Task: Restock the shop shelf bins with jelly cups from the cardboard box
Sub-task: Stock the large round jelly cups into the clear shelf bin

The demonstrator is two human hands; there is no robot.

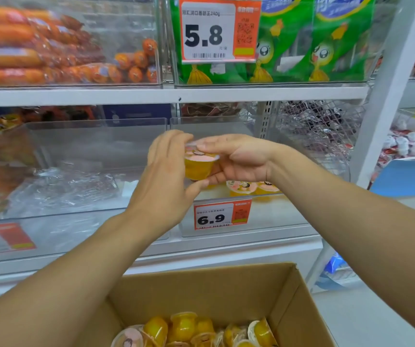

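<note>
A yellow jelly cup (198,166) with a pink lid is held upright in front of the middle shelf, between both hands. My right hand (236,159) grips it, thumb on the lid and fingers curled under it. My left hand (166,176) cups its left side, thumb under the base. Behind and below them, a clear shelf bin (276,216) with a 6.9 price tag holds a few jelly cups (246,187). The open cardboard box (226,286) at the bottom holds several more jelly cups (183,326).
A clear bin (76,196) to the left holds crumpled plastic wrap. The upper shelf (151,95) carries sausages and green packets behind a 5.8 tag. A wire basket (321,126) and a white upright post (386,96) stand at the right.
</note>
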